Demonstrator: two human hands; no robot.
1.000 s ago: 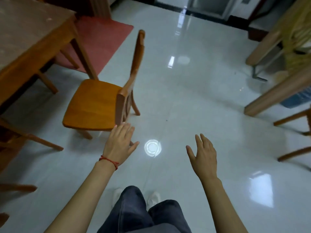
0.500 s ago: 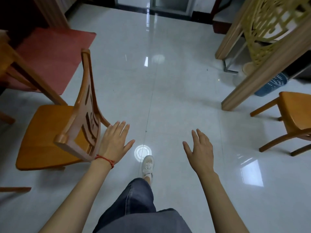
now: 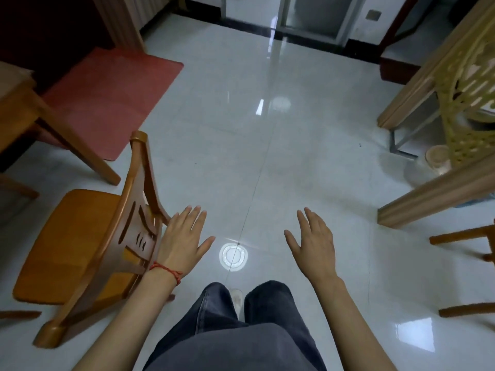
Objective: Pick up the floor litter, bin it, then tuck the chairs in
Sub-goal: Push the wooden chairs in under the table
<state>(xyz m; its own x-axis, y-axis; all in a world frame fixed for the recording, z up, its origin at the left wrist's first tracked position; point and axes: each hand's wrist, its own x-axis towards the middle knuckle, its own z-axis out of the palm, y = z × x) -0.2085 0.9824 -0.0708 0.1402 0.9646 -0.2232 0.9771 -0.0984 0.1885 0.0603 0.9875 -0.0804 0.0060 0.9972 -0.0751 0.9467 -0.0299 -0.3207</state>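
step: I judge chair tucking; no litter in view on floor [image 3: 267, 162].
left hand [image 3: 182, 239]: fingers straight, slightly spread, holding nothing, just beside the backrest; contact unclear.
right hand [image 3: 313, 245]: fingers straight and apart, free over floor.
chair [image 3: 80, 253]: lower left, seat facing left toward table [image 3: 16, 103], backrest nearest me.
chair axis: backrest rail runs near-to-far.
how: I'd grip the top rail and push left, square between the table legs.

Overhead lamp glare spots on glossy floor [image 3: 267, 170], dim top-left corner, soft focus throughout, edges bowed by wide-angle.
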